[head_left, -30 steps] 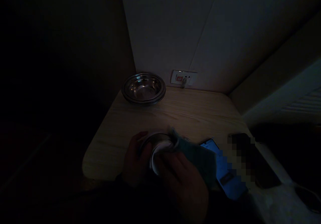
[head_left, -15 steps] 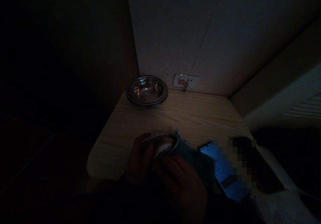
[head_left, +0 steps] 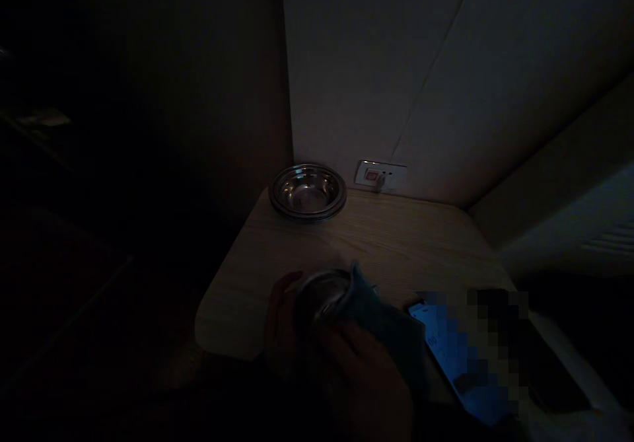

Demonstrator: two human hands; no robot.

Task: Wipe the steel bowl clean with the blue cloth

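Observation:
Low over the front of the table, my left hand (head_left: 283, 316) grips a small round metal bowl (head_left: 321, 291) by its left side. My right hand (head_left: 364, 369) is closed on a teal cloth (head_left: 386, 323) and presses it against the bowl's inside and right rim. Part of the cloth hangs down to the right of that hand. The bowl's underside and most of my fingertips are lost in the dark.
A stack of shiny metal bowls (head_left: 308, 194) stands at the table's back left corner. Behind it, the wall carries a switch and socket plate (head_left: 380, 176). A lit phone (head_left: 446, 349) and a dark flat object (head_left: 555, 369) lie to the right on the wooden table (head_left: 396, 230).
The view has turned left, so the table and stacked bowls appear farther right and lower. My right hand has worked the cloth around in the bowl, and the white part inside it is now hidden.

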